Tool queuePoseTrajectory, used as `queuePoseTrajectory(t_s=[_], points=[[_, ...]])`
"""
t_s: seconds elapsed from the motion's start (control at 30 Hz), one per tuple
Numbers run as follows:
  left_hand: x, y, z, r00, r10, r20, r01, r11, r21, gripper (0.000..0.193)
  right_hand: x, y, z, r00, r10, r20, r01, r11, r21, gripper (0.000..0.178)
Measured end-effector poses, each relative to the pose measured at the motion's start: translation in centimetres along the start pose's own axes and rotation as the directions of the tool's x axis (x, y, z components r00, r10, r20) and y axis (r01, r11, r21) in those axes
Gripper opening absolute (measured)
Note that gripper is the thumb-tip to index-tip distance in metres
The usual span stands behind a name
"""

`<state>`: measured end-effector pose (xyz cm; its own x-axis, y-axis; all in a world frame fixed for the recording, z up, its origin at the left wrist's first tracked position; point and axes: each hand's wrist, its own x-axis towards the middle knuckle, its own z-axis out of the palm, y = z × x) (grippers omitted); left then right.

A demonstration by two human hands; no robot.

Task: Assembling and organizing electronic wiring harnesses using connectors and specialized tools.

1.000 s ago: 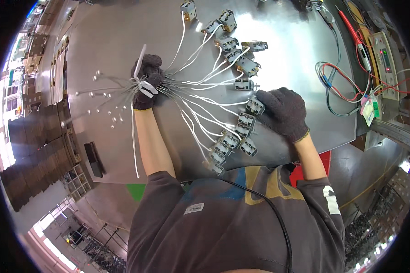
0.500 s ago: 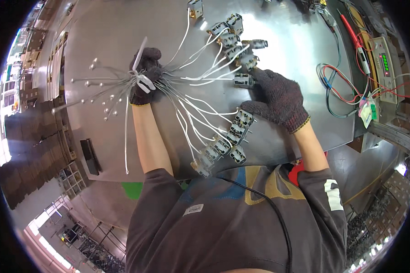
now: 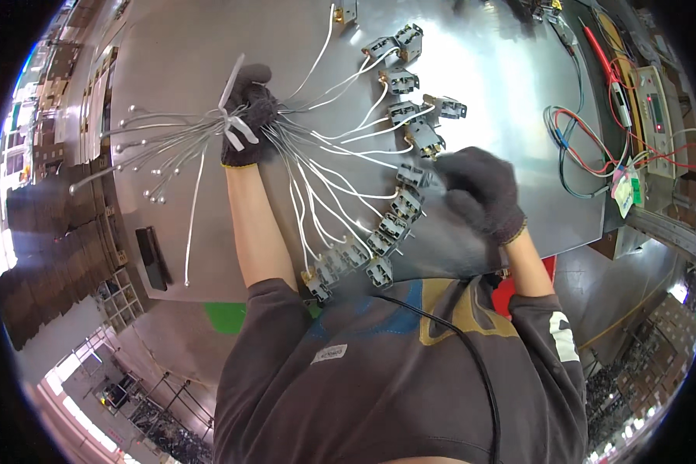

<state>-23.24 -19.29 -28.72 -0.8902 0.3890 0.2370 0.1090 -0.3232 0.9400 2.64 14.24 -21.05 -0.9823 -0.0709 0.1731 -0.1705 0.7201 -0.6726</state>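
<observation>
Dial centre: my left hand (image 3: 249, 116); twelve is the top of the view. The fingers of that hand are closed around the bundle (image 3: 286, 130) of wires, beside the white tie (image 3: 243, 133), above the table (image 3: 170, 46). My right hand (image 3: 479, 193) is between three and four o'clock, close to the nearest of the blocks (image 3: 405, 203); it is blurred, so I cannot tell whether its fingers grasp or touch anything. For good handling, I should hold the bundle firmly at the tie, take each block by its body rather than its wire, and move it without tension, since a tug could strain the joint; wires crossing could cause tangles. The bundle's long axis runs roughly from nine to three. The blocks fan out from about half past one to past five; the bare tips (image 3: 143, 145) point mainly toward eight and nine, with one long wire (image 3: 194, 224) toward seven.
</observation>
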Motion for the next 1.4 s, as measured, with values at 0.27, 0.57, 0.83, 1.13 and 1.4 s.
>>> queuePoseTrajectory(t_s=[0.27,0.57,0.83,1.13,1.4], points=[[-1.1,1.3,0.8,0.994,-0.027,0.105,0.029,0.999,-0.023,0.065,4.4,0.9,1.2,0.980,-0.192,0.045,0.197,0.942,-0.270,0.046],[-0.5,1.7,0.3,0.972,-0.079,0.222,0.095,0.994,-0.060,0.063,3.9,-0.4,-1.6,0.917,0.093,0.387,0.047,0.941,-0.336,0.039],[-0.3,2.2,0.2,0.984,-0.080,0.159,0.080,0.997,0.007,0.066,6.7,-0.2,-3.0,0.939,-0.286,-0.192,0.188,0.893,-0.410,0.049],[-0.7,1.2,-1.1,0.982,-0.142,0.125,0.135,0.989,0.065,0.067,4.7,2.4,-1.0,0.944,-0.296,-0.146,0.206,0.875,-0.439,0.047],[0.0,3.3,1.5,0.992,-0.060,0.107,0.058,0.998,0.017,0.065,5.0,2.4,-3.0,0.936,0.016,0.351,-0.214,0.817,0.535,0.053]])
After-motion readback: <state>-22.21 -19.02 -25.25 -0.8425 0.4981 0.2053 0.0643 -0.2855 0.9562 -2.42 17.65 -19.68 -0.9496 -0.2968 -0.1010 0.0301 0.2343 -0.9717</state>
